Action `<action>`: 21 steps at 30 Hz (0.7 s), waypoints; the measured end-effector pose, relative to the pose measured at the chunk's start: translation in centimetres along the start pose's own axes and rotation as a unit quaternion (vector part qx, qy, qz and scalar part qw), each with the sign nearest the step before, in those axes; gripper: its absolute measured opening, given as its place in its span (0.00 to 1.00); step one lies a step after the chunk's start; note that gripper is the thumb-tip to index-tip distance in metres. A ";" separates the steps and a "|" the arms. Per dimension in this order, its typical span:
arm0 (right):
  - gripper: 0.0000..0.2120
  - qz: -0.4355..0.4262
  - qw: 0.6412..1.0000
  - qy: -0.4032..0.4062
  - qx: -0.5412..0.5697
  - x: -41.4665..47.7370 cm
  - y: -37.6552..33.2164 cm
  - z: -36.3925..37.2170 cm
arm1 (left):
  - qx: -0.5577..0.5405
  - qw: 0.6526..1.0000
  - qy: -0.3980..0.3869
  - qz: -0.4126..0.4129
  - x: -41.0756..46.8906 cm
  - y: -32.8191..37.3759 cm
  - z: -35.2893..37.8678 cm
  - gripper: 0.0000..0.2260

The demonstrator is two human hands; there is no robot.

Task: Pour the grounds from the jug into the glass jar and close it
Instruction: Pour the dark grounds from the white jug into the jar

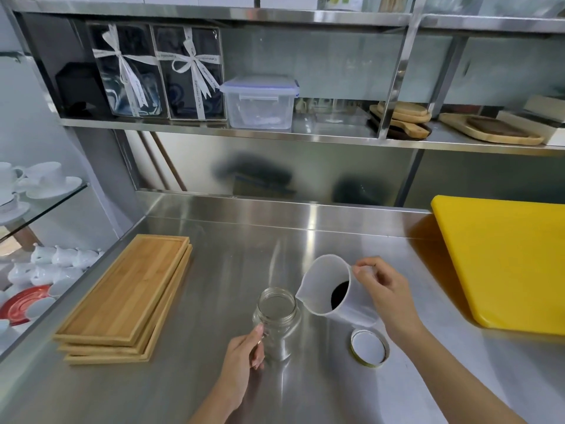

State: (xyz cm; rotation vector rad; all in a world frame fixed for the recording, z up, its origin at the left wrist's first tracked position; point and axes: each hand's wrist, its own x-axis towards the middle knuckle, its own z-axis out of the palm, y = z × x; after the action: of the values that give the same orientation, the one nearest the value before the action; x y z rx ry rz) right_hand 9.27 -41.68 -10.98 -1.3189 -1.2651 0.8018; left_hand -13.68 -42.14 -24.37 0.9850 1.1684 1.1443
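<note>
Glass jar stood lidless near the table's front, left hand gripping it; right hand closed on the tilted jug, whose wide spout might spill grounds past the narrow mouth

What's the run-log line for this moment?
phase: pre-pour | left hand: steadying glass jar | right hand: tilting jug | grounds: in jug | lid: off

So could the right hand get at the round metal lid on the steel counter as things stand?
Probably not yet: the right hand is holding the tilted white plastic jug by its handle. The round metal lid lies uncovered just below it, so the path looks free once the jug is down.
</note>
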 end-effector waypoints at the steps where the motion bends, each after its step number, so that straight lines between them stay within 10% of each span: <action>1: 0.03 -0.014 1.000 -0.001 -0.002 0.2 -0.7 0.0 | 0.004 1.000 -0.005 0.001 -0.1 0.0 -0.1 0.25; 21: 0.02 -0.224 0.934 -0.120 -0.252 3.9 -7.0 2.0 | 0.029 0.999 -0.030 0.024 -0.7 -0.4 -0.6 0.26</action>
State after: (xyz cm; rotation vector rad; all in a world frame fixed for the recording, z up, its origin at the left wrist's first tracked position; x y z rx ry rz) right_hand 6.56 -38.54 -3.80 -1.2654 -1.9733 0.3216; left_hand -14.20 -42.89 -24.72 1.0899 1.1412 1.1173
